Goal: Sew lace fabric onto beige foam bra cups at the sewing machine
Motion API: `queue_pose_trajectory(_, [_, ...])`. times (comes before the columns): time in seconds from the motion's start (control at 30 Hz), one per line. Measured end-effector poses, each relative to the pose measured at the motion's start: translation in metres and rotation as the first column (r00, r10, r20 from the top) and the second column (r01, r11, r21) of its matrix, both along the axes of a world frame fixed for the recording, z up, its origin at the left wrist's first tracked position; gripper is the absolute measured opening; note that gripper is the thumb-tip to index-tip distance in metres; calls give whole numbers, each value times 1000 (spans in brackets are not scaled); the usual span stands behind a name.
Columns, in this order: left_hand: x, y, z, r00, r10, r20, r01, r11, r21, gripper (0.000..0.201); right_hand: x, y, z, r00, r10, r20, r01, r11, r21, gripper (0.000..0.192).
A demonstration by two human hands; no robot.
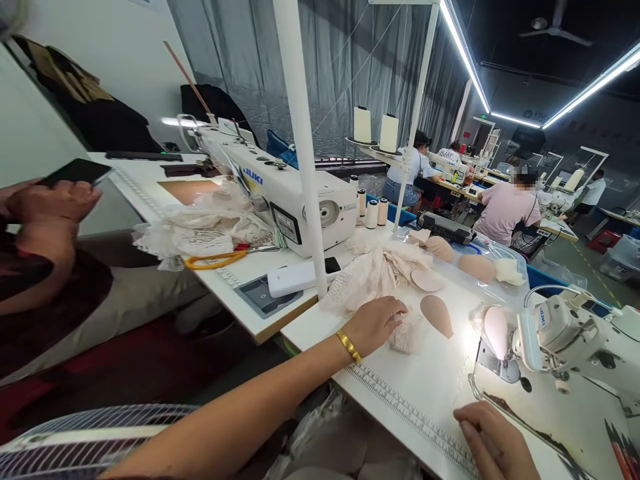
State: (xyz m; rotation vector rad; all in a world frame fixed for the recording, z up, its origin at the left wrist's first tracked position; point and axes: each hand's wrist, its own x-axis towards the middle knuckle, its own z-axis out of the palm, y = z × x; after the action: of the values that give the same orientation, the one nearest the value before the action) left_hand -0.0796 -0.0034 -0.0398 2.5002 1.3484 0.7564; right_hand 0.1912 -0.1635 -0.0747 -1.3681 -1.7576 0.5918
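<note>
My left hand (367,328), with a gold bracelet at the wrist, pinches a small piece of cream lace fabric (409,332) at the tabletop. Just beyond it lies a heap of cream lace and fabric (373,273). Beige bra cups (437,317) rest beside the lace. At the lower right, my right hand (495,440) lies low over the table near its printed ruler edge (410,413), fingers loosely extended and holding nothing visible. A sewing machine (555,333) stands to the right, with a pale cup (496,332) by its needle area.
On the left, another person's hands (55,200) hold a dark phone (77,172). A JUKI machine (300,200), yellow-handled scissors (215,260) and a white power bank (295,277) occupy the adjoining table. A white pole (303,133) rises between tables. A fan (95,440) is below left.
</note>
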Motion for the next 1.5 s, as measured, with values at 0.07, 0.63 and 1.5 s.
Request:
queue_pose_trajectory(0.07, [1,-6,11,987,-82,136,82,997,6,17,-4,4,6,1000,22,-10,-23,998,-60,30])
queue_pose_trajectory(0.63, [62,-40,44,819,-457,347,470,881,52,26,-25,17,28,932,-268,-245,276,961,-3,36])
queue_pose_trajectory(1.5, [85,49,21,880,-473,35,470,859,-202,16,22,30,9,855,-357,-376,189,889,-416,58])
